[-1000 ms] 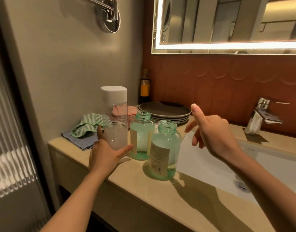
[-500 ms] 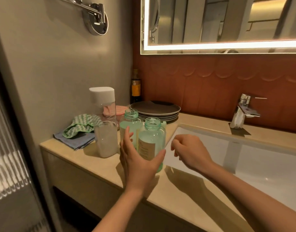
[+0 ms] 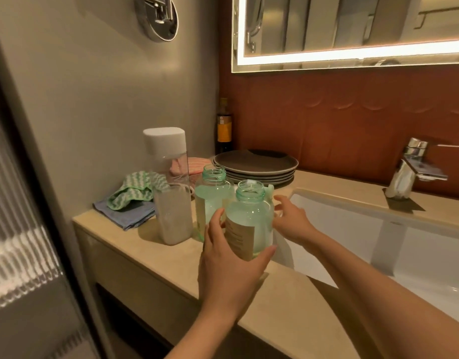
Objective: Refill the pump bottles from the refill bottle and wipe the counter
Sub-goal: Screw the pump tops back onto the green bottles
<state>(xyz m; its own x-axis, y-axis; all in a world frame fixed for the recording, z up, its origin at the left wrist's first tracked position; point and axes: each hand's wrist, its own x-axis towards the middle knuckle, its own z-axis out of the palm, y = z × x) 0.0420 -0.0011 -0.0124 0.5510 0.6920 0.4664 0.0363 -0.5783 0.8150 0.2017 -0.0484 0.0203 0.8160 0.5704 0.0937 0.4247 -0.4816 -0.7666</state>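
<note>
Two green-tinted bottles stand with open necks on the beige counter (image 3: 145,257). My left hand (image 3: 231,265) grips the front bottle (image 3: 251,216) low down, thumb on its left and fingers round its right side. The rear bottle (image 3: 213,198) stands just behind and to the left, untouched. My right hand (image 3: 292,218) reaches in beside the front bottle's right shoulder with loosely bent fingers; its fingertips lie close to the glass and hold nothing that I can see. A small green part (image 3: 270,189) peeks out behind the front bottle.
A frosted container (image 3: 174,218) and a tall clear one with a white lid (image 3: 165,143) stand left of the bottles. Green (image 3: 135,187), blue (image 3: 127,216) and pink (image 3: 183,164) cloths lie behind. Stacked plates (image 3: 257,164), a dark bottle (image 3: 224,125), the sink (image 3: 394,244) and faucet (image 3: 410,167) are nearby.
My left hand left the frosted container and took hold of the front bottle. My right hand came down and moved forward to that bottle's right side.
</note>
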